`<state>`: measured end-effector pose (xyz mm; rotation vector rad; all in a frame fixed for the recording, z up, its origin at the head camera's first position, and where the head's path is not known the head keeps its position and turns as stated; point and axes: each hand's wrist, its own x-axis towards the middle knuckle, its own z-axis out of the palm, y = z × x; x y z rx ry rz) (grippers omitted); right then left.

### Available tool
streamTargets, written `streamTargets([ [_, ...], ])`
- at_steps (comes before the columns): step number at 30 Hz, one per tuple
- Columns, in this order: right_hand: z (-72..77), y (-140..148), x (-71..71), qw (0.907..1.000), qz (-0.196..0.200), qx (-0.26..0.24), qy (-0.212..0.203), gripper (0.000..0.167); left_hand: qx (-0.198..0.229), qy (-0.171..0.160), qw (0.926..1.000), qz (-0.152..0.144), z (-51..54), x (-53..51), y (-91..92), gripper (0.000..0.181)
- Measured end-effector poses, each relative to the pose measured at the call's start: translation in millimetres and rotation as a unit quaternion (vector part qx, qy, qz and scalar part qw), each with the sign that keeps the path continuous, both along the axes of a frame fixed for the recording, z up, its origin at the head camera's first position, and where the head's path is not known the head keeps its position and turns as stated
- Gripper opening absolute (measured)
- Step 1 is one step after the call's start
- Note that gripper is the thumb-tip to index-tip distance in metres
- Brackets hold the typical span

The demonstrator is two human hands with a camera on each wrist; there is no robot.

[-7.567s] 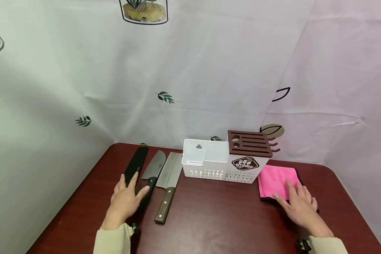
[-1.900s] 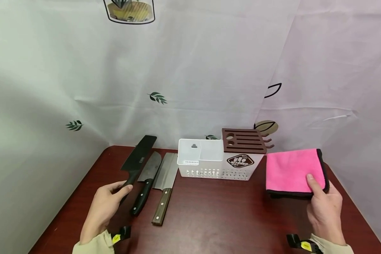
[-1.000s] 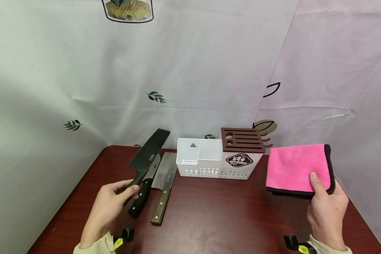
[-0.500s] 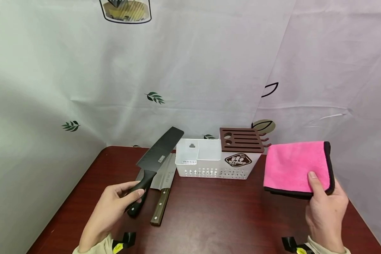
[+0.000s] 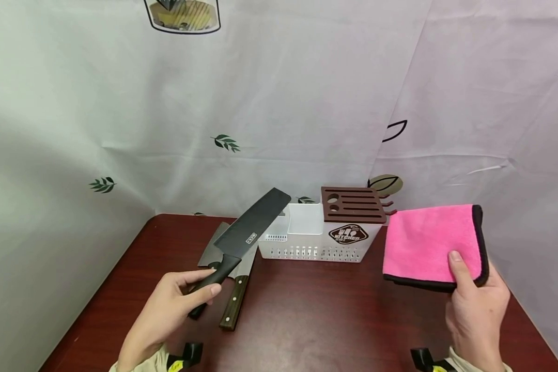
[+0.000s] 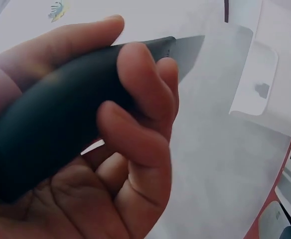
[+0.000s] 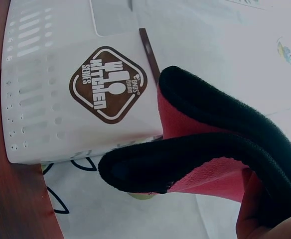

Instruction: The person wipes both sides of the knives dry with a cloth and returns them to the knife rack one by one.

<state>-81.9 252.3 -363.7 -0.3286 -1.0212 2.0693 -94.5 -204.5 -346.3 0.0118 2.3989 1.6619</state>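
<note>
My left hand (image 5: 169, 305) grips the black handle of a black-bladed kitchen knife (image 5: 253, 221), raised above the table with its blade tilted up and to the right. In the left wrist view, the curled fingers (image 6: 140, 89) wrap the dark handle. Beneath it lie a cleaver (image 5: 234, 305) with a wooden handle and another knife (image 5: 211, 250) with a black handle, both partly covered. My right hand (image 5: 479, 305) holds a folded pink cloth (image 5: 432, 243) with black edging, thumb on top. The right wrist view shows the cloth's folded layers (image 7: 210, 174).
A white perforated knife rack (image 5: 297, 250) with a slotted brown top (image 5: 353, 205) stands at the back of the dark red table (image 5: 316, 315). Brown hooks stick out from its right side. A white patterned sheet (image 5: 283, 103) hangs close behind the table.
The left hand has taken hold of the black knife, lifted it and swung its blade rightward over the others. The right hand has picked up the pink cloth, which has lately shifted slightly left.
</note>
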Motion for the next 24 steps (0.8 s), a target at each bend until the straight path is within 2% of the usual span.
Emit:
streamTargets([
  [4,0.4,-1.8,-0.1,1.0000,-0.002,0.003,0.003,0.037,-0.014,0.024,0.9994,-0.019,1.3,4.1,1.3,0.044],
  [9,1.3,-4.3,0.4,0.9999,-0.004,0.011,0.004,0.038,-0.003,0.053,0.9973,-0.051,1.1,7.0,5.0,0.039],
  [16,2.5,-7.2,2.9,0.9996,0.003,0.024,0.016,0.040,-0.002,0.102,0.9886,-0.110,-2.0,6.7,10.1,0.032],
  [24,7.3,-10.0,7.5,0.9980,0.021,0.053,0.026,0.046,-0.005,0.135,0.9809,-0.140,-4.4,5.1,14.5,0.027],
])
